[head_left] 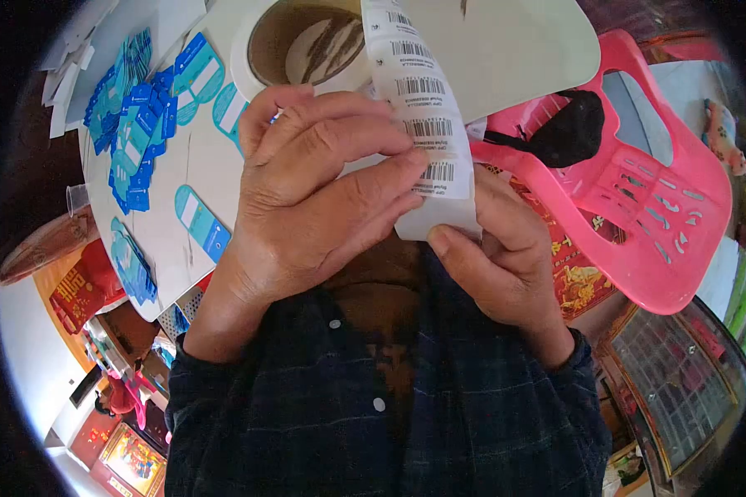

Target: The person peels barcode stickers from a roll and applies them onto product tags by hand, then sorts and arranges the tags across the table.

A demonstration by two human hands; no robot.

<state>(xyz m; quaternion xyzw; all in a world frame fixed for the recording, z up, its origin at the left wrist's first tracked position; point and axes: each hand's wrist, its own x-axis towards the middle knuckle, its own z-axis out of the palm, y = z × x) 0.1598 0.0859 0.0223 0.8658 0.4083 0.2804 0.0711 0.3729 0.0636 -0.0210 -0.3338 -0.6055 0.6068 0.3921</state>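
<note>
A strip of white barcode labels (427, 108) hangs down toward me from a label roll (253, 58) with a brown core on the table. My right hand (510, 240) pinches the lower end of the strip, its thumb over the bare backing below the last printed label. From the other side my left hand (315, 182) has its fingers bent together, their tips at the strip's left edge beside the lowest barcodes. Whether a label lies between those fingertips is hidden. Nearest to the left hand is a blue and teal card tag (201, 222) lying flat.
A heap of blue tags (141, 124) covers the table's left side, with a smaller stack (131, 261) near its edge. White papers (120, 25) lie at the back left. At right stands a pink plastic chair (638, 182) with a black cloth item (568, 128) on it.
</note>
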